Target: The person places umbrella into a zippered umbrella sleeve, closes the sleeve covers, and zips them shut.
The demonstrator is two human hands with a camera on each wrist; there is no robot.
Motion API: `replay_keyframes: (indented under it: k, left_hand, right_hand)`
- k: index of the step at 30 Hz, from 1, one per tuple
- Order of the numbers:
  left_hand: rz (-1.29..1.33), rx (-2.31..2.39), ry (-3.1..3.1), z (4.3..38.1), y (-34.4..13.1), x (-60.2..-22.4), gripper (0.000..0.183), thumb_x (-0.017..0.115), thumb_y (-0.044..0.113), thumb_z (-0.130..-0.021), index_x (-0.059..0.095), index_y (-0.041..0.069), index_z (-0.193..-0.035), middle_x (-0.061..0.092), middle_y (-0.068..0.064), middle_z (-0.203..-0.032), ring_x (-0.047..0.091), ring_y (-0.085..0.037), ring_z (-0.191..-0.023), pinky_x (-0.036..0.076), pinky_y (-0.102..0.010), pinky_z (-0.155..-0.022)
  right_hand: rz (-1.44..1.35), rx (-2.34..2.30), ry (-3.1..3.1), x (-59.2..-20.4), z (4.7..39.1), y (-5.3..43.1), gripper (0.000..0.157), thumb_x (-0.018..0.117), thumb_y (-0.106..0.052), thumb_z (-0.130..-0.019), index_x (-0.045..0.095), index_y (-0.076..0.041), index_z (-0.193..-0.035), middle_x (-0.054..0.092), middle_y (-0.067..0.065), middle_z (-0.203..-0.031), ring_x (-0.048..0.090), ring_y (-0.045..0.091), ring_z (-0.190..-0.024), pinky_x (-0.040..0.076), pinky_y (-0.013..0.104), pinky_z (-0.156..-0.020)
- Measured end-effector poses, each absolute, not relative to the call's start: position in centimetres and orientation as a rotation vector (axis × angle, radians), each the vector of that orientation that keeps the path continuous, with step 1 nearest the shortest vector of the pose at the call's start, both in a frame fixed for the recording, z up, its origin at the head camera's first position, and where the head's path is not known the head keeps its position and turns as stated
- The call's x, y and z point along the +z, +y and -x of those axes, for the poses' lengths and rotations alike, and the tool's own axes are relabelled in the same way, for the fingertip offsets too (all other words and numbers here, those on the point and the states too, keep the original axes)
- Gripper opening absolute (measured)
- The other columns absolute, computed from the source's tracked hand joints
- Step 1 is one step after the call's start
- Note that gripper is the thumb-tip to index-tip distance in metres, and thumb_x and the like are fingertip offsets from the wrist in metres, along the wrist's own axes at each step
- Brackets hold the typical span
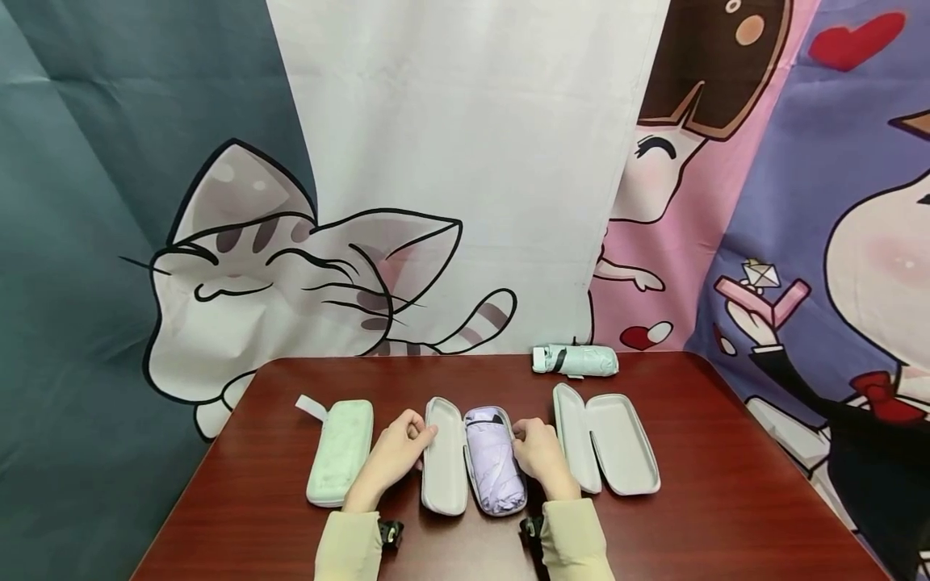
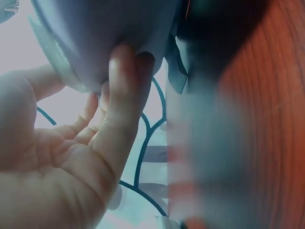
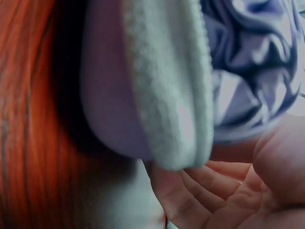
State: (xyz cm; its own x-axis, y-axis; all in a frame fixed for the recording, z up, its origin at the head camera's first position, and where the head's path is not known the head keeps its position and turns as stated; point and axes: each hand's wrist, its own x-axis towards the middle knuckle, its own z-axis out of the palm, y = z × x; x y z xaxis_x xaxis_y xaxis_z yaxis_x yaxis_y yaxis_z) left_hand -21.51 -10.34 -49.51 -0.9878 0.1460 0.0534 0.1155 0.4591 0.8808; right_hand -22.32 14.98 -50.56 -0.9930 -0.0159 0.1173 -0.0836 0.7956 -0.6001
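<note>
Wears pale yellow sleeves (image 1: 349,545) and, at the wrists, black devices (image 1: 390,533). With the left hand (image 1: 395,452), pinches the left edge of the open middle case (image 1: 445,460), clamping it between thumb and fingers. With the right hand (image 1: 539,448), grips the opposite edge of the same case, also between thumb and fingers, with the left half of the open right case (image 1: 622,448) just beside. Inside the right half of the middle case, lying lengthwise: the lilac folded umbrella (image 1: 496,464), with black strap near its far end. To the left, on the red-brown table (image 1: 240,484): a closed light green case (image 1: 340,453), with a white tab (image 1: 312,407) at the far corner. Cannot tell whether this tab carries any writing, being too small. Near the far edge, lying sideways: a mint folded umbrella (image 1: 581,360). Behind everything: a cartoon backdrop (image 1: 465,121), printed with a smiling cat (image 1: 240,298) and a red heart (image 1: 857,40).
</note>
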Motion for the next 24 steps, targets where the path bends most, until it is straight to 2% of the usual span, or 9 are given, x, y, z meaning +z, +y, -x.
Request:
replay_keyframes:
  k: [7,10,14,18,21,24]
  left_hand:
    - [-0.264,1.661,2.594,21.4,-9.8,-49.1,0.04,0.062,0.036,-0.096,0.045,0.006,-0.117,0.066,-0.006,-0.094,0.062,-0.02,-0.066,0.05,-0.033,-0.062]
    - [-0.268,1.656,2.591,21.2,-9.3,-48.9,0.047,0.06,0.038,-0.097,0.045,0.01,-0.132,0.067,-0.009,-0.108,0.064,-0.021,-0.086,0.051,-0.037,-0.075]
    - [-0.317,1.663,2.569,21.0,-8.3,-48.8,0.058,0.054,0.039,-0.1,0.037,0.015,-0.149,0.061,-0.015,-0.126,0.06,-0.025,-0.112,0.046,-0.045,-0.093]
    - [-0.386,1.655,2.554,20.6,-6.8,-48.8,0.062,0.053,0.04,-0.1,0.029,0.023,-0.154,0.052,-0.016,-0.139,0.054,-0.028,-0.122,0.041,-0.048,-0.1]
    - [-0.411,1.615,2.613,20.4,-5.7,-48.8,0.062,0.055,0.041,-0.099,0.03,0.026,-0.154,0.048,-0.015,-0.144,0.05,-0.029,-0.126,0.039,-0.049,-0.101]
    - [-0.41,1.585,2.683,20.2,-4.7,-48.9,0.062,0.055,0.041,-0.098,0.034,0.022,-0.153,0.045,-0.016,-0.146,0.045,-0.032,-0.13,0.038,-0.052,-0.103]
  right_hand:
    - [-0.07,0.978,-2.869,-50.3,22.3,14.6,0.019,0.064,0.0,-0.083,0.072,0.002,-0.1,0.07,0.009,-0.085,0.066,0.031,-0.087,0.053,0.044,-0.076]
    - [-0.062,0.982,-2.872,-50.2,22.2,14.6,0.019,0.065,-0.001,-0.082,0.072,0.001,-0.1,0.07,0.008,-0.083,0.066,0.03,-0.085,0.053,0.043,-0.074]
    - [-0.045,0.971,-2.87,-50.2,22.2,14.6,0.018,0.065,-0.002,-0.082,0.072,0.001,-0.099,0.07,0.007,-0.082,0.066,0.03,-0.083,0.053,0.043,-0.073]
    - [-0.046,0.942,-2.845,-50.4,22.3,14.8,0.017,0.066,0.0,-0.081,0.073,0.0,-0.096,0.069,0.006,-0.079,0.066,0.03,-0.081,0.053,0.044,-0.072]
    - [-0.05,0.941,-2.833,-50.5,22.4,14.8,0.016,0.066,0.001,-0.08,0.073,0.0,-0.094,0.069,0.006,-0.077,0.066,0.03,-0.08,0.053,0.044,-0.071]
    - [-0.035,0.955,-2.84,-50.7,22.3,14.7,0.016,0.065,0.0,-0.08,0.073,0.0,-0.095,0.069,0.006,-0.078,0.067,0.028,-0.08,0.053,0.043,-0.071]
